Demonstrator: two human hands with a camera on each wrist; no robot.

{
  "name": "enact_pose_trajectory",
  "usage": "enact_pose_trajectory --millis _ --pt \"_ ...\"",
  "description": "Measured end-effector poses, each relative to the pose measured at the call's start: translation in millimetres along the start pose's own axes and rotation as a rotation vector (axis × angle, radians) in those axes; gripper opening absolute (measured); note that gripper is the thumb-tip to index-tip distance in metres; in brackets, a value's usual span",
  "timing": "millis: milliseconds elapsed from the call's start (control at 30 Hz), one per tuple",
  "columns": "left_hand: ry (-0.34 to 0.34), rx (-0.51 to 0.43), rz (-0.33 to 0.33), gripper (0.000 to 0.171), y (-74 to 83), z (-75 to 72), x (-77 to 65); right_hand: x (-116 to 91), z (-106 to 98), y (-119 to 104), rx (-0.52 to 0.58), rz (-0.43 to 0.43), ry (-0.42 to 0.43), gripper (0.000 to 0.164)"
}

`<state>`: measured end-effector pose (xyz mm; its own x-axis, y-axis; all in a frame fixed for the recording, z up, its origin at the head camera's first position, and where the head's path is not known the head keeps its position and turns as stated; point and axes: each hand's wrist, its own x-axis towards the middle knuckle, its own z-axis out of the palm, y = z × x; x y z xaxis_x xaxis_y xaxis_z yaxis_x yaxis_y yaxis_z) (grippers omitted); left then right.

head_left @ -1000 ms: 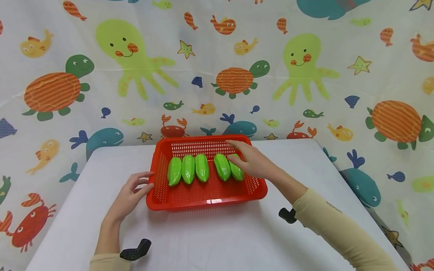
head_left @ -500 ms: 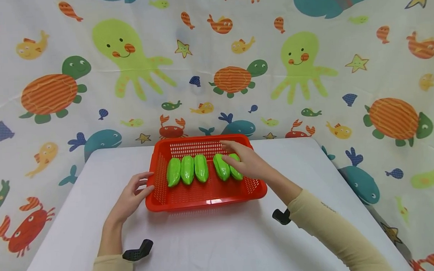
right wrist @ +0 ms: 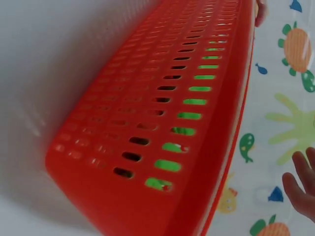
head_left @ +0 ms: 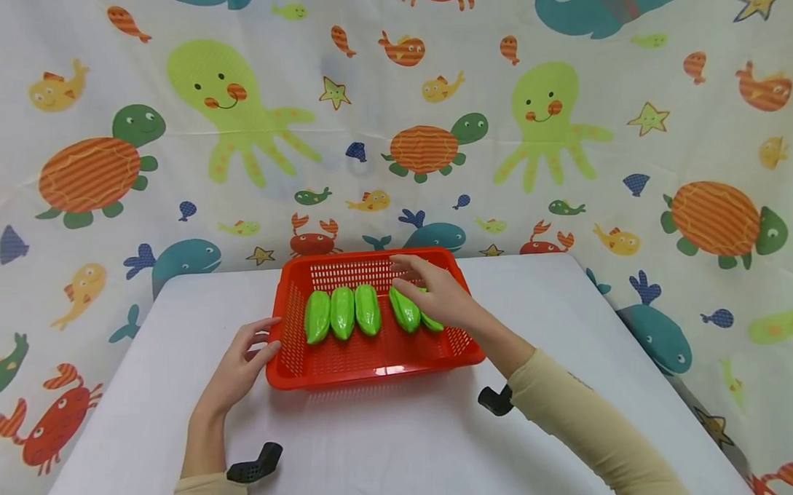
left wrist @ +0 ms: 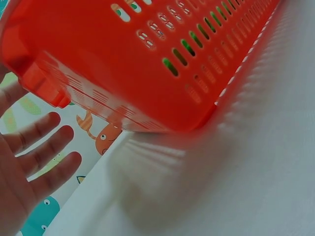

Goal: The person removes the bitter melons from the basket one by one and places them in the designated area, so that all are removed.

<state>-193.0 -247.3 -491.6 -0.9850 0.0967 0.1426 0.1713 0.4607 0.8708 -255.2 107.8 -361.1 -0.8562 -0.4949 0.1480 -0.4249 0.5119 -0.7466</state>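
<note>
White table with a red basket on it.
The white table spreads out on either side of the left hand and the right hand, its far edge beyond both and a broad stretch nearer the person. The red basket, slotted along its sides, stands upright on it, just to the right of the left hand and partly under the right hand.
</note>
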Motion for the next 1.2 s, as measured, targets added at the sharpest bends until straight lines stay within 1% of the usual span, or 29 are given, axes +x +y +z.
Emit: enact_pose_trajectory --millis 133,267,400,567,700,800,967,1200 --pt "-0.006 -0.025 -0.006 0.053 -0.4 -0.1 0.1 10.6 2.1 -6.5 0.008 0.036 0.020 0.051" --pt "-0.008 -0.062 -0.026 0.053 -0.6 0.6 -0.2 28.4 6.2 -14.1 0.025 0.079 0.026 0.050" --pt "-0.012 -0.088 -0.043 0.053 -1.2 1.8 -1.3 49.1 14.4 -17.1 0.048 0.095 0.014 0.049" --pt "-0.005 -0.086 -0.036 0.052 -1.1 1.9 -1.4 72.2 24.6 -21.2 0.065 0.105 -0.009 0.052" --pt "0.001 -0.075 -0.025 0.052 -1.0 0.4 -0.6 90.1 32.7 -22.5 0.071 0.082 -0.035 0.055" --pt "0.000 -0.072 -0.026 0.053 -1.1 -0.5 -0.1 102.6 39.3 -22.1 0.073 0.042 -0.057 0.056" --pt "-0.007 -0.078 -0.037 0.054 -1.3 -0.6 -0.8 117.6 51.4 -19.5 0.074 0.013 -0.101 0.057" --pt "-0.012 -0.091 -0.027 0.052 -1.6 0.0 -0.7 127.5 64.7 -17.1 -0.037 -0.019 -0.186 0.060"
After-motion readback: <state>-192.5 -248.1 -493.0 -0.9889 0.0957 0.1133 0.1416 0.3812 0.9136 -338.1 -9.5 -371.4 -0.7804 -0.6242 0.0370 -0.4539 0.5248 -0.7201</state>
